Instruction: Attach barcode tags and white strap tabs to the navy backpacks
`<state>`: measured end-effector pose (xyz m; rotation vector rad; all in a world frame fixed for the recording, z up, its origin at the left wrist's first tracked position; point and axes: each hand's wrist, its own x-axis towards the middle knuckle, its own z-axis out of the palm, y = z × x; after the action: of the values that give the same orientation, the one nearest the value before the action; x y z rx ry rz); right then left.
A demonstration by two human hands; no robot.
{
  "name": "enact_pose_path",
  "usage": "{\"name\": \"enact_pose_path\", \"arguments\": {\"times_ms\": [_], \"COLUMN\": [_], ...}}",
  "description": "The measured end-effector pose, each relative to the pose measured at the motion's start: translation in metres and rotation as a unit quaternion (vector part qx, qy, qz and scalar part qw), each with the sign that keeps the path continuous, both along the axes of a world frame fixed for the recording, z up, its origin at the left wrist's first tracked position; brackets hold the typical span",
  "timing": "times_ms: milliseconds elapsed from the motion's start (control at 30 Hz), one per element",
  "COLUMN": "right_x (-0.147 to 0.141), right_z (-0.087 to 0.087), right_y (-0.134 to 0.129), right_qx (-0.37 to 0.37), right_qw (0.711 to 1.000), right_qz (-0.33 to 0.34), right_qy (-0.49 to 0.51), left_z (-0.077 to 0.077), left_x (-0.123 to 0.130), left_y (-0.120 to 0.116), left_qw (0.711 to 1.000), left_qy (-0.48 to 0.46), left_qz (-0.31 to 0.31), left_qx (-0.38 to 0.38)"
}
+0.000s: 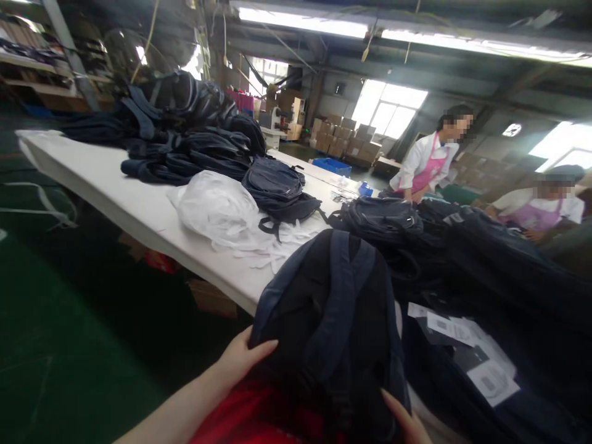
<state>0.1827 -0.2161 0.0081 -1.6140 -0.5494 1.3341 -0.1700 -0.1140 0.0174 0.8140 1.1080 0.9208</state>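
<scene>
Held upright against my body is a dark navy backpack point(324, 308), its shoulder straps facing me. My left hand point(245, 354) grips its left side, thumb over the back panel and the other fingers hidden behind the edge. Low on the opposite side, my right hand point(402, 416) is closed on the backpack too, partly cut off by the bottom of the view. Just beyond the bag, a white plastic bag point(217, 209) and loose white strips point(266, 253) lie on the white table point(139, 213). Another navy backpack point(275, 182) rests beside the plastic bag.
A heap of navy backpacks point(185, 123) covers the table's far left. More dark bags point(499, 253) fill the right, with white printed labels point(490, 376) on them. Two people in pink aprons work across the table. A blue bin point(332, 166) and cardboard boxes point(345, 139) stand behind.
</scene>
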Motion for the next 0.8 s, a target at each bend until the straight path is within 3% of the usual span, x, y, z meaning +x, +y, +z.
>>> {"name": "enact_pose_path", "arguments": {"times_ms": [67,133,300,400,467,567,667,733,800], "right_x": [0.002,0.005,0.017,0.027,0.031,0.023,0.000,-0.013,-0.017], "right_z": [0.011,0.016,0.006,0.012,0.031,0.075,0.112,0.115,0.097], "right_y": [0.015,0.034,0.061,0.059,0.056,0.058,0.073,0.087,0.099], "right_qx": [0.008,0.024,0.014,-0.006,-0.001,0.118,0.259,0.299,0.302], "right_qw": [0.999,0.997,1.000,0.982,0.922,0.794,0.728,0.697,0.686], "right_qz": [-0.031,-0.058,-0.005,0.046,0.018,-0.046,-0.006,0.026,0.067], "right_qy": [0.025,0.040,-0.013,-0.182,-0.386,-0.595,-0.635,-0.651,-0.659], "left_z": [0.022,0.029,0.001,0.003,0.024,0.069,0.104,0.106,0.091], "left_x": [0.006,0.014,0.026,0.020,0.016,0.022,0.046,0.067,0.083], "left_y": [0.019,0.040,0.067,0.064,0.061,0.063,0.071,0.075,0.076], "left_qw": [0.999,0.998,0.975,0.938,0.890,0.793,0.746,0.739,0.743], "left_qy": [0.033,0.059,0.202,0.312,0.418,0.527,0.497,0.484,0.502], "left_qz": [-0.009,-0.023,-0.050,-0.087,-0.057,0.012,-0.071,-0.118,-0.140], "left_qx": [0.009,0.013,0.082,0.127,0.170,0.304,0.437,0.453,0.421]}}
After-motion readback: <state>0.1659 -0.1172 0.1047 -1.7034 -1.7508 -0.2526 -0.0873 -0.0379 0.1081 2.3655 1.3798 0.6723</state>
